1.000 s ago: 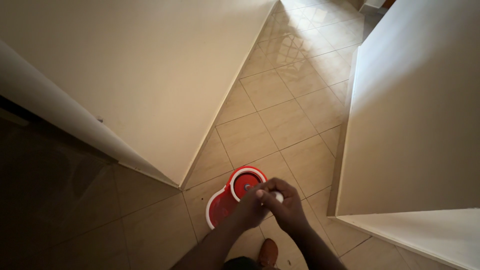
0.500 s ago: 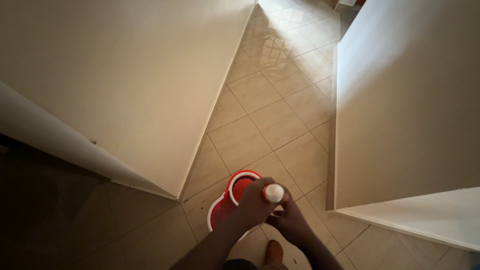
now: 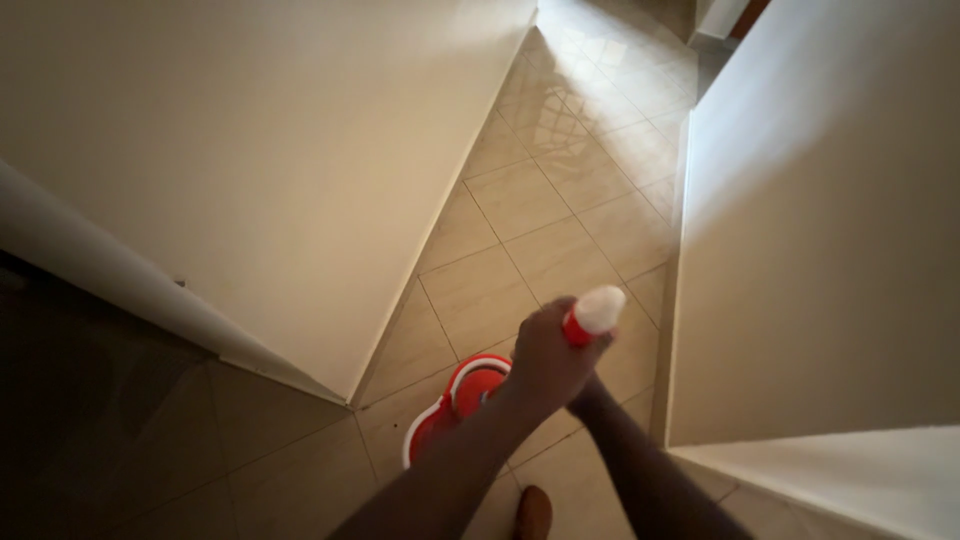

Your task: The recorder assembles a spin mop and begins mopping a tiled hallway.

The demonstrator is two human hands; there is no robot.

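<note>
A brown shoe [image 3: 533, 512] stands nearest. The left hand [image 3: 545, 355] grips the white-tipped mop handle [image 3: 592, 313] upright over the red spin bucket [image 3: 455, 400] on the tiled floor [image 3: 560, 200]; the right hand is hidden behind it, grip unclear.

red-and-white plastic mop handle end [image 3: 592, 314] smooth, slight sheen; red plastic spin bucket [image 3: 455, 404] glossy; beige ceramic floor tiles [image 3: 560, 170] polished, reflective; cream painted walls [image 3: 280, 150] matt
</note>
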